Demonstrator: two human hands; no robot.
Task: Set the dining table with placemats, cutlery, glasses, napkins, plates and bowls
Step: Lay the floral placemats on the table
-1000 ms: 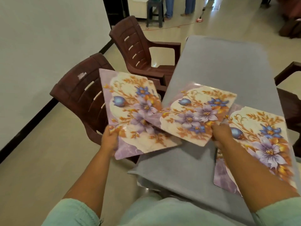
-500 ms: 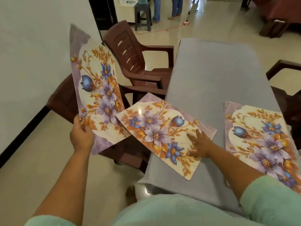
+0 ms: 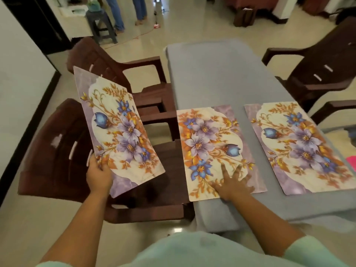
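Three floral placemats with purple and blue flowers are in view. One placemat point(image 3: 300, 143) lies flat on the grey table point(image 3: 217, 78) at the near right. A second placemat point(image 3: 212, 143) lies flat at the table's near left edge, and my right hand point(image 3: 233, 184) presses on its near end with spread, straight fingers. My left hand point(image 3: 99, 175) grips the near corner of the third placemat point(image 3: 119, 128), held tilted in the air above a brown chair, left of the table.
Two brown plastic chairs point(image 3: 63, 151) point(image 3: 107, 68) stand along the table's left side and two more point(image 3: 323, 74) on the right. A dark stool point(image 3: 102, 26) and a standing person's legs point(image 3: 123, 12) are at the far end. Something pink point(image 3: 352, 160) shows at the right edge.
My right hand has turned the second placemat and slid it square onto the table's near left edge. The held placemat in my left hand has tilted lower and moved right.
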